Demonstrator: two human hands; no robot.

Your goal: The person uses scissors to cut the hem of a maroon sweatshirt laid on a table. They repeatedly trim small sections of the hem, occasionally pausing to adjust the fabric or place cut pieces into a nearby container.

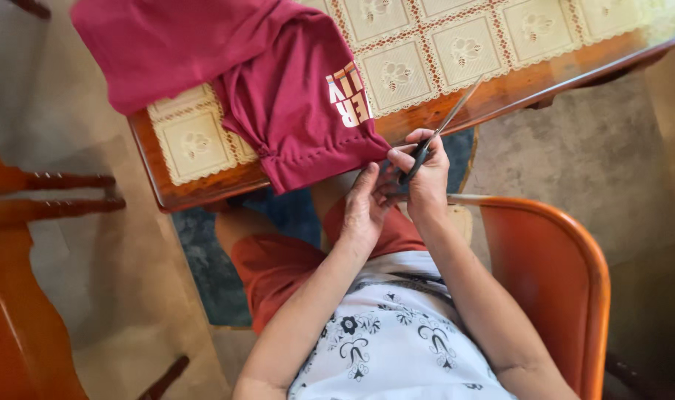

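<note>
Far left: wooden chair (26,222) with turned rungs, reddish-brown, standing on a grey-beige floor (115,311).

Maroon t-shirt (278,81) lies bunched across the corner of the wooden table (204,194). Dark red-pink fabric, soft folds, white block lettering on the part that hangs down. One stitched hem droops over the table edge toward the person's lap; the rest is heaped on top, spilling past the far left edge. Under it, a cream lace tablecloth (441,44) with square flower panels and a scalloped edge.

Left hand (363,211), just below the hanging hem: fingers straight and loosely together, tips at or touching the hem edge, not clenched. Cannot tell whether it pinches cloth.

Right hand (425,174), right beside it: fingers curled through the dark handles of scissors (445,122), firm grip. Thin silver blades point up and right over the table edge, away from the shirt, looking nearly closed.

Below: red shorts (278,267), white floral top (389,341).

Right: orange rounded chair back (567,274), behind the person's right arm.
</note>
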